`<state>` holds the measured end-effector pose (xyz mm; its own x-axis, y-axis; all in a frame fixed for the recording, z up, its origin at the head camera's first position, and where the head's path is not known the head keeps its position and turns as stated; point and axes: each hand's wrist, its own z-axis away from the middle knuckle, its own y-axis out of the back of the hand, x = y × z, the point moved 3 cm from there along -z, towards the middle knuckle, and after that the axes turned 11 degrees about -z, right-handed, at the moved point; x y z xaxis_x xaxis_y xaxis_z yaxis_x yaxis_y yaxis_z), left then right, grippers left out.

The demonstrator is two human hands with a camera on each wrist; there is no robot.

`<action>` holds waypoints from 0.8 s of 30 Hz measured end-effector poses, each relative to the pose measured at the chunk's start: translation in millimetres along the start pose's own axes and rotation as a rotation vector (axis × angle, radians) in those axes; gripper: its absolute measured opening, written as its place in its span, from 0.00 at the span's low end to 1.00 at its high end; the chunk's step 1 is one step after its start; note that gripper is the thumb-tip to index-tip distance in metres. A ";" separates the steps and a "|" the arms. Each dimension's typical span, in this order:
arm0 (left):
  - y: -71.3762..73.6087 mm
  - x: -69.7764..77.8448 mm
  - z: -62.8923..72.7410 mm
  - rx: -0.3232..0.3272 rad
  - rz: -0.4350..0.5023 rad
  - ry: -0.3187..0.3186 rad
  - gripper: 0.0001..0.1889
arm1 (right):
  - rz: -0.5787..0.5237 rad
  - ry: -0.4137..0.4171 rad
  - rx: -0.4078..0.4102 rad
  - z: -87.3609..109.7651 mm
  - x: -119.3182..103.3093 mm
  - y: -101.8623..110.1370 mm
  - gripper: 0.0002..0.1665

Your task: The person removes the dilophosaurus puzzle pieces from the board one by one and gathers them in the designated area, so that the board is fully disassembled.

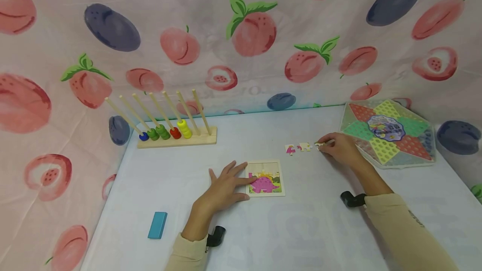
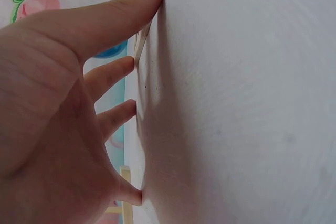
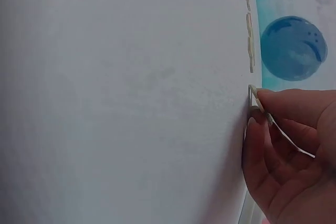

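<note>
A small wooden jigsaw board with a pink dinosaur picture lies mid-table; its upper strip shows bare wood. My left hand is spread beside it, a finger reaching over the picture and the thumb at its lower left corner. In the left wrist view the left fingers are straight and apart, tips on the table and the board's edge. My right hand pinches a puzzle piece, tilted up from the table. Left of that hand lie a pink-patterned piece and a pale piece.
A wooden peg stand with coloured beads stands at the back left. A teal block lies at the front left. At the back right sits a clear hexagonal case with coloured triangles. Behind the table hangs a fruit-print cloth.
</note>
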<state>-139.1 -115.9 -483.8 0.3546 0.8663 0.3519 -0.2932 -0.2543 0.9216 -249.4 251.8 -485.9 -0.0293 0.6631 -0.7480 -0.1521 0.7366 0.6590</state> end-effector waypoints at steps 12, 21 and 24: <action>2.1 0.8 1.1 -0.004 0.007 0.000 0.28 | 0.005 -0.042 0.013 0.7 -4.9 -1.9 0.15; 4.1 0.0 1.9 0.011 0.023 -0.013 0.24 | 0.018 -0.046 0.013 -0.6 -7.5 -0.1 0.15; 4.1 0.1 1.2 0.015 0.020 -0.011 0.23 | 0.015 -0.057 0.012 -0.2 -8.7 0.7 0.15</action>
<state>-139.2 -117.4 -479.8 0.3583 0.8563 0.3720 -0.2871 -0.2781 0.9166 -249.4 246.5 -479.0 0.0248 0.6805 -0.7323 -0.1400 0.7277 0.6714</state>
